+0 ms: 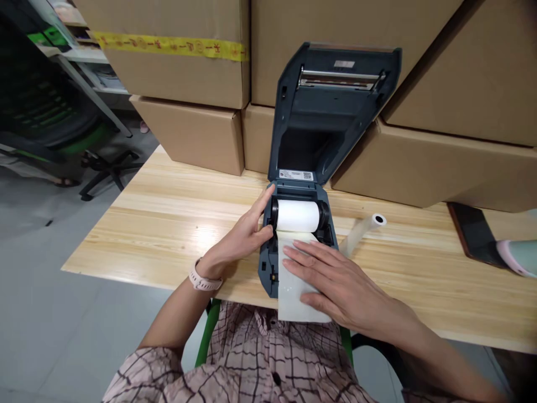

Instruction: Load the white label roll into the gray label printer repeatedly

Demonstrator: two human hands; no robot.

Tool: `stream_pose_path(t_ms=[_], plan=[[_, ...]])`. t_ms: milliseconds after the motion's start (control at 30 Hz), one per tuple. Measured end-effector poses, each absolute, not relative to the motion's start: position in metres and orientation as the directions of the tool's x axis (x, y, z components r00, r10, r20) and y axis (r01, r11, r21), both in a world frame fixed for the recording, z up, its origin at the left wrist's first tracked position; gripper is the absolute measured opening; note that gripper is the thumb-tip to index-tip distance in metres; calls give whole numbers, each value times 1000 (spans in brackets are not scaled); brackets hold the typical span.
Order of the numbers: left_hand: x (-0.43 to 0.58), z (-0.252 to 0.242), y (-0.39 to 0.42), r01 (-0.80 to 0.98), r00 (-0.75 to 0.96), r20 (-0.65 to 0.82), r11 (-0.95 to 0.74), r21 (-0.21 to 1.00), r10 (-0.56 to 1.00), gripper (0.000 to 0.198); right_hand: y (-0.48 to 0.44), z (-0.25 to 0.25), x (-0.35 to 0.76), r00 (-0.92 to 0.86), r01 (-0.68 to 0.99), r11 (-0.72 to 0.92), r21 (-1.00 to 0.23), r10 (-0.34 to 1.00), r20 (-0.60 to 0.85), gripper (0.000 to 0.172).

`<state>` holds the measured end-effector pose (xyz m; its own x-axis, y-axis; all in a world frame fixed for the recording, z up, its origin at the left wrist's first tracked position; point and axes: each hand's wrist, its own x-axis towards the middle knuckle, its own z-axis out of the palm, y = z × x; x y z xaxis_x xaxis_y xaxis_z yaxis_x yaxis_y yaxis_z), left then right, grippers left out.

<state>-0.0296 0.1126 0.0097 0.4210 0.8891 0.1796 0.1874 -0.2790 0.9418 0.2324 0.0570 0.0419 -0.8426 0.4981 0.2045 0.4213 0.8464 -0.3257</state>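
Note:
A dark blue label printer (268, 268) stands on the wooden table with its lid (331, 106) swung up and open. A white paper roll (297, 215) sits in its bay, and a strip of paper (293, 296) runs out over the front toward me. My left hand (247, 232) rests against the printer's left side by the roll holder, fingers extended and touching it. My right hand (335, 277) lies flat on the paper strip, fingers stretched out, pressing it down on the printer's front.
Cardboard boxes (197, 134) are stacked along the back of the table (159, 224), close behind the printer. An empty roll core (364, 228) lies to the printer's right. A dark phone (474, 232) and a pale object (518, 254) are at the far right. An office chair (54, 123) stands left.

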Motion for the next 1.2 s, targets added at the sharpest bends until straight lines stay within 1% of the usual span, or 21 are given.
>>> stream_pose_path(t_ms=[133, 333, 500, 700, 933, 1067, 1133, 1200], plan=[[-28, 10, 113, 172, 403, 188, -276, 946, 896, 85, 48, 30, 229, -809, 450, 833, -322, 532, 247, 63], [-27, 9, 113, 151, 377, 201, -274, 950, 904, 84, 40, 27, 221, -780, 478, 825, -302, 557, 286, 65], [-27, 9, 113, 164, 364, 196, -270, 949, 910, 81, 39, 24, 220, -774, 483, 827, -288, 557, 302, 60], [-26, 8, 114, 132, 354, 195, -255, 958, 915, 79, 39, 25, 219, -778, 492, 834, -250, 550, 304, 53], [-25, 6, 116, 98, 322, 164, -205, 974, 932, 79, 33, 24, 217, -766, 510, 836, -203, 549, 334, 53], [-26, 6, 117, 96, 321, 171, -211, 973, 931, 78, 31, 19, 214, -754, 516, 835, -189, 548, 363, 50], [-26, 5, 117, 91, 316, 171, -210, 974, 933, 79, 31, 21, 215, -744, 523, 829, -195, 556, 371, 49], [-25, 4, 118, 77, 297, 165, -196, 978, 941, 78, 31, 35, 223, -758, 485, 838, -251, 546, 357, 50]])
